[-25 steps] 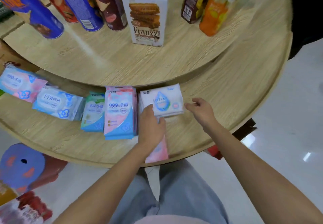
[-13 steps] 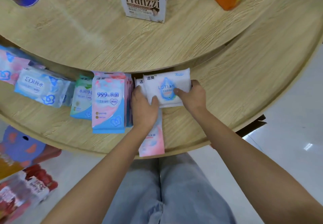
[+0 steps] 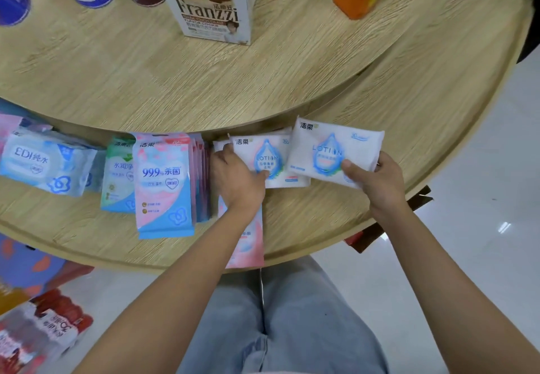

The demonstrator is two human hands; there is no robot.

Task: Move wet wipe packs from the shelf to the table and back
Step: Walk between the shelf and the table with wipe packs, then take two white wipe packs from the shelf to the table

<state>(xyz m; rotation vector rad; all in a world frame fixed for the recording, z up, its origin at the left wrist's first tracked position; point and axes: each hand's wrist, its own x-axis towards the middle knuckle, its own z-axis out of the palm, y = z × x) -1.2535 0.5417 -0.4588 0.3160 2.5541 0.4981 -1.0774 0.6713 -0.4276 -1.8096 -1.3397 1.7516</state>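
Where both hands sat on one pack half a second ago, your right hand (image 3: 377,181) now pinches the top lotion pack (image 3: 327,148), pulled rightward; left hand (image 3: 236,181) grips the stack (image 3: 271,157) on the lower shelf (image 3: 321,219)

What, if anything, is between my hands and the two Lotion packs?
Nothing visible. The right hand holds the right Lotion pack, and the left hand grips the left Lotion pack lying on the lower shelf.
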